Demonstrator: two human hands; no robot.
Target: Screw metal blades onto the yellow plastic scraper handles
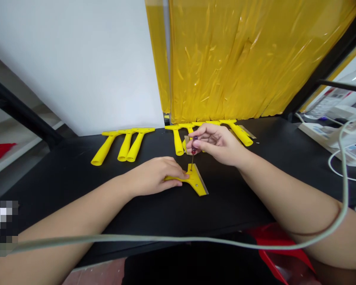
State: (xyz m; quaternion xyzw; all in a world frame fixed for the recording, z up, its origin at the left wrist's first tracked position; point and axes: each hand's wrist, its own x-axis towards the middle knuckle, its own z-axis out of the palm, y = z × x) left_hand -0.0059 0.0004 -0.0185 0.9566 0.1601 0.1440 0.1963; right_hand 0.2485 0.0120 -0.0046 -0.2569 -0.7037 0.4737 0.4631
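A yellow scraper [198,183] with a metal blade along its right edge lies flat on the black table. My left hand [166,174] is closed around its handle and holds it down. Above the scraper, my right hand [216,143] pinches the dark red and purple handle of a small screwdriver [194,149]. The screwdriver stands nearly upright, its tip at the upper screw spot on the scraper head. A second screw shows lower on the head. Most of the scraper's handle is hidden under my left fingers.
Several yellow scrapers [133,146] lie at the back left, with more [178,141] behind my right hand. White panel [91,59] and yellow film [225,59] stand behind the table [154,209]. A pale cable [166,239] crosses in front; power strips [323,136] lie right.
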